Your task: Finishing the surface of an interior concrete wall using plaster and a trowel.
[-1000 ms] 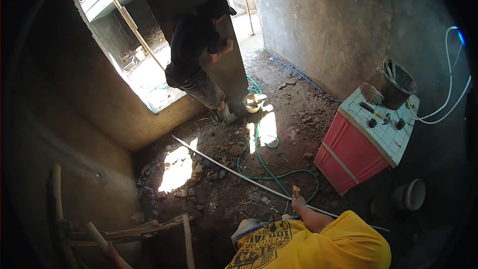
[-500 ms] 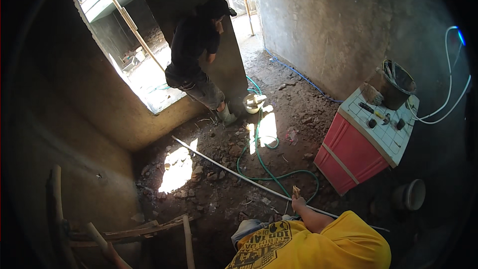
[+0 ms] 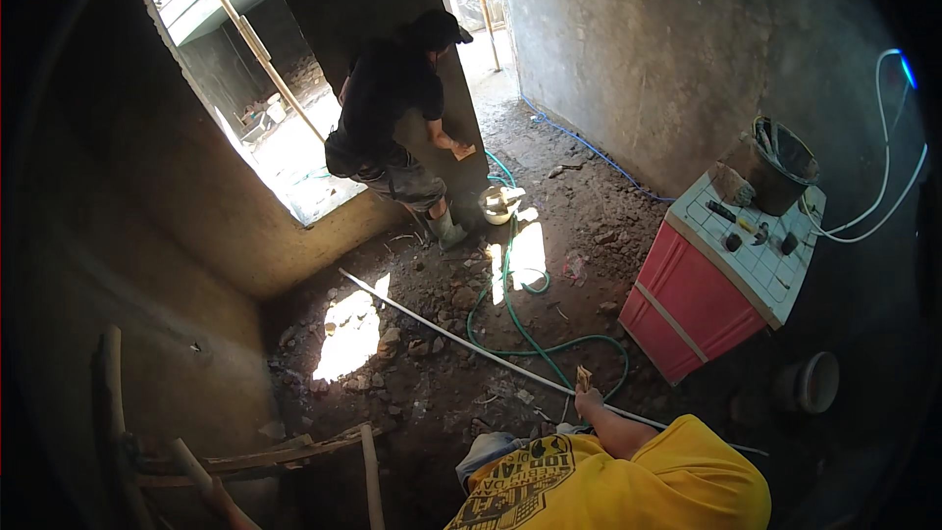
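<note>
My right hand (image 3: 588, 404), below the yellow sleeve of my shirt (image 3: 648, 481), is closed round a small flat tan piece (image 3: 584, 377). Its exact kind is too small to tell. Just beside that hand, a long white pole (image 3: 451, 338) slants across the rubble floor, partly hidden by my arm. A green hose (image 3: 538, 344) curls on the ground close by. No left hand of mine shows clearly. Farther off, a co-worker in dark clothes (image 3: 392, 103) bends forward, one hand (image 3: 461, 149) holding a flat tan piece against the dark wall section.
A red box-shaped stand (image 3: 677, 304) with a tiled top (image 3: 775, 285) carries a black bucket (image 3: 782, 172) and tools. Another bucket (image 3: 810, 383) lies beside it. Wooden poles (image 3: 371, 481) stand lower left. A pale basin (image 3: 498, 204) sits near the co-worker's boots, a blue hose (image 3: 599, 152) behind.
The co-worker has shifted slightly right and stretched an arm out to the wall, showing the flat tan piece in that hand. My right hand stays where it was.
</note>
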Motion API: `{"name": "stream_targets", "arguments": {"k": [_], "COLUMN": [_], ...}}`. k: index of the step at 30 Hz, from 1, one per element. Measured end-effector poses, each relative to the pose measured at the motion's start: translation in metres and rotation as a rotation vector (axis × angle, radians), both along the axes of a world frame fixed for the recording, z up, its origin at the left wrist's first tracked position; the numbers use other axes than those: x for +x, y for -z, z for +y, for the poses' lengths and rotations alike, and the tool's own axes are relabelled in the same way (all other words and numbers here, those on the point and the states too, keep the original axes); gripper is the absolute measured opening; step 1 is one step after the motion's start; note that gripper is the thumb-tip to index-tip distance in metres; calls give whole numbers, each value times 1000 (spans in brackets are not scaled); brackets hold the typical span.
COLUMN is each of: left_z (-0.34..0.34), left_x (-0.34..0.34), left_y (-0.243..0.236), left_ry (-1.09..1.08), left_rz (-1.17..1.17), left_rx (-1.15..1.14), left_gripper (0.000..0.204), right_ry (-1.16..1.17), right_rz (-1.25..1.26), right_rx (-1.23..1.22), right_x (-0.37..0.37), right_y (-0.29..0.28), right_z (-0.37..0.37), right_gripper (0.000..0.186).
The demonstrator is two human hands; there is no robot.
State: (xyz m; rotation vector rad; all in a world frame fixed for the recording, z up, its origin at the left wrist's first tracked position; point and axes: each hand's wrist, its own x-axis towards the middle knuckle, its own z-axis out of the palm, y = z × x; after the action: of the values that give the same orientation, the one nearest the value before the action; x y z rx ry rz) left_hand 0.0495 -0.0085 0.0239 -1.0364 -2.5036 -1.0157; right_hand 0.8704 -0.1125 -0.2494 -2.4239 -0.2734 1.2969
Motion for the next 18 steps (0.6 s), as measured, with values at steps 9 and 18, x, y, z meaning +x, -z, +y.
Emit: {"name": "stream_targets", "arguments": {"k": [9, 18], "left_z": [1, 1], "left_x": [-2, 2], "left_y": [4, 7], "left_ry": [-59, 11], "left_rz": [-36, -13], "left_rx": [-35, -22], "left_gripper": [53, 53], "right_ry": [32, 31], "right_rz": [13, 2], "right_rx": [61, -2], "right_x": [1, 2], "right_y": [9, 11], "right_z": [-3, -3], "right_gripper": [51, 52]}}
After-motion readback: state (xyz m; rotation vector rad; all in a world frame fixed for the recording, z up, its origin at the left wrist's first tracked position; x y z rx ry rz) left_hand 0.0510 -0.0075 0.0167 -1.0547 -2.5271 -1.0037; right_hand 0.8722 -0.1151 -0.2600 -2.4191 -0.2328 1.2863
